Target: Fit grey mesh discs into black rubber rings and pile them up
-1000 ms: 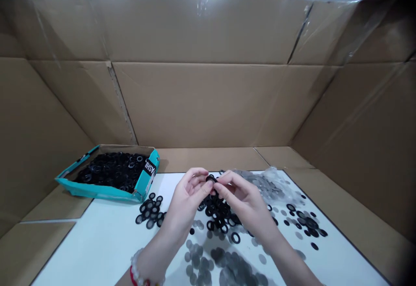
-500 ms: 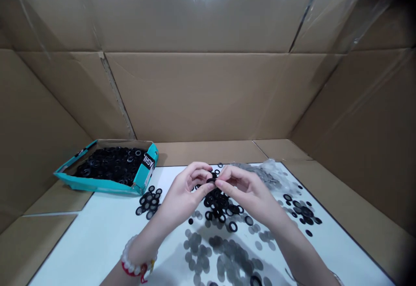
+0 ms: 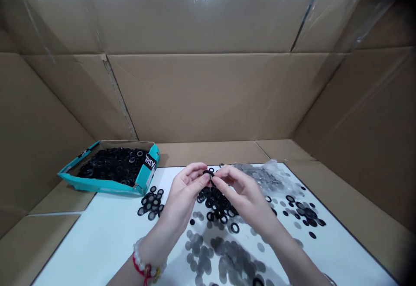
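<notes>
My left hand (image 3: 188,190) pinches a black rubber ring (image 3: 208,173) between thumb and fingers, raised over the middle of the white table. From the other side, my right hand (image 3: 242,193) has thumb and forefinger closed on the ring's right edge. A grey disc seems to lie within the ring, partly behind the left thumb. Below both hands is a heap of black rings (image 3: 216,203). Closer to me, many thin grey translucent discs (image 3: 235,255) are spread on the table.
A teal box (image 3: 107,185) full of black rings stands at the back left. Beside it lies a small group of rings with grey centres (image 3: 151,203). Black discs and rings (image 3: 307,212) lie at the right, near a clear plastic bag (image 3: 269,175). Cardboard walls (image 3: 201,99) surround the table.
Both hands have tilted the ring so its face shows more, and it sits slightly higher and further left. The view has shifted slightly.
</notes>
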Available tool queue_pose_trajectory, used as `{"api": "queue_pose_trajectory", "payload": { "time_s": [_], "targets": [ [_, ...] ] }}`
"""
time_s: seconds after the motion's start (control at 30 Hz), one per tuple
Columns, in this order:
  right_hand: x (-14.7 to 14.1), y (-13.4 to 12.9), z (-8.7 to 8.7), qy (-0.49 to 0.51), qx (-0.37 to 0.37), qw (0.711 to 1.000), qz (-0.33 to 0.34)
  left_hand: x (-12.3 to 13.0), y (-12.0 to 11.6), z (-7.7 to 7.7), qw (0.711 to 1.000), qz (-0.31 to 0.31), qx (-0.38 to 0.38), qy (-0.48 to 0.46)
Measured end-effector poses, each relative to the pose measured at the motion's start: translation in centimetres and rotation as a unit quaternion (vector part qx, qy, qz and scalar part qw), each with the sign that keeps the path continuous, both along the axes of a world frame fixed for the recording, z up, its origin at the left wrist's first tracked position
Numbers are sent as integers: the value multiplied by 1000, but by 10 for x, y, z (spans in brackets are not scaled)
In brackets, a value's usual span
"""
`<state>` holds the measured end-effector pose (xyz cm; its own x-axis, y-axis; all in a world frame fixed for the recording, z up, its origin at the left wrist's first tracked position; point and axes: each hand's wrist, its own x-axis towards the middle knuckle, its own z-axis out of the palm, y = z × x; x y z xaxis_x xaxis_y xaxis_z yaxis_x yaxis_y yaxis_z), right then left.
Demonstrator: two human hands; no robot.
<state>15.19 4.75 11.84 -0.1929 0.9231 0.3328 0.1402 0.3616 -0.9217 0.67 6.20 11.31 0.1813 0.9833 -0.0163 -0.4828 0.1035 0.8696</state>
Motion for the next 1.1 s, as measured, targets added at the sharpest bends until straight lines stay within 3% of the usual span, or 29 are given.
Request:
{"api": "queue_pose_trajectory", "payload": {
  "time_s": [0.07, 0.17, 0.27, 0.37, 0.47, 0.6, 0.67, 0.8, 0.97, 1.03, 1.1],
  "targets": [
    [0, 1, -1, -5, 28, 1000, -8, 0, 0, 0, 1000, -9, 6, -3],
    [7, 2, 2, -64, 64, 996, -17, -5, 4, 2, 992, -57, 75, 81],
    [15, -1, 9, -141, 83, 987, -11, -12, 7, 5, 958, -56, 182, 213],
    [16, -6, 13, -184, 84, 979, -11, -14, 8, 6, 923, -17, 240, 300],
    [13, -10, 13, -200, 93, 975, -41, -10, 6, 5, 922, 19, 229, 311],
    [9, -8, 10, -181, 121, 975, -51, -3, 3, -1, 976, -1, 117, 182],
    [10, -5, 9, -173, 126, 976, -45, -2, 3, -2, 986, -27, 82, 140],
    [18, -2, 10, -182, 115, 977, -17, -6, 5, -1, 966, -55, 138, 211],
    [17, -4, 9, -205, 110, 972, -12, -11, 7, 2, 892, 21, 253, 375],
    [14, -4, 8, -202, 115, 972, -38, -9, 6, 1, 896, 40, 246, 368],
    [12, -4, 7, -197, 113, 973, -50, -5, 5, 0, 927, 38, 205, 311]
  ]
}}
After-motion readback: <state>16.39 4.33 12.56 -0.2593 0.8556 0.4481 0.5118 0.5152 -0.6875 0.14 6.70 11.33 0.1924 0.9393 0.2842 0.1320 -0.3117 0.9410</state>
